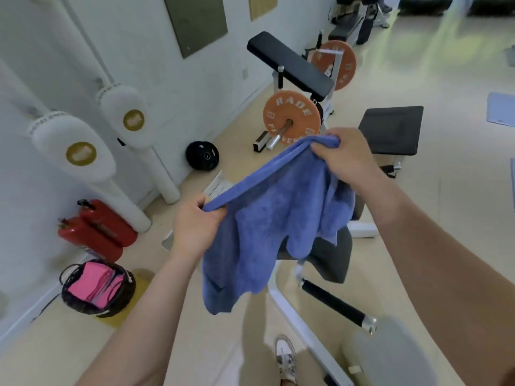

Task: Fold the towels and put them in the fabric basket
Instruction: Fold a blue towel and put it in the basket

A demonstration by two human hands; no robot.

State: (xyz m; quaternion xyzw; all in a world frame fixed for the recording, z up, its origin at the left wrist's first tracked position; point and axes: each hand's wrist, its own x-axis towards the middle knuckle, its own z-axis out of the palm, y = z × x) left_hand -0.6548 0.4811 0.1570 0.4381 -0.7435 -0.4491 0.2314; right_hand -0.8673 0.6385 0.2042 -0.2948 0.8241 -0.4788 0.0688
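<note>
The towel is hanging in the air in front of me, its top edge stretched between my two hands and the rest drooping in loose folds. My left hand is pinching the lower end of that edge at nine o'clock of the cloth, and my right hand is gripping the other end, bunched, at one o'clock. To fold it well, I judge I should be working my right fingers out to the true corner, pulling the edge taut and level, then bringing corner to corner. The basket is sitting on the floor at eight o'clock from the towel, near the wall, with pink towels already inside. An exercise bench is standing under the cloth at five o'clock, where the hanging end could be catching. Fire extinguishers are lying just beyond the basket at twelve o'clock.
</note>
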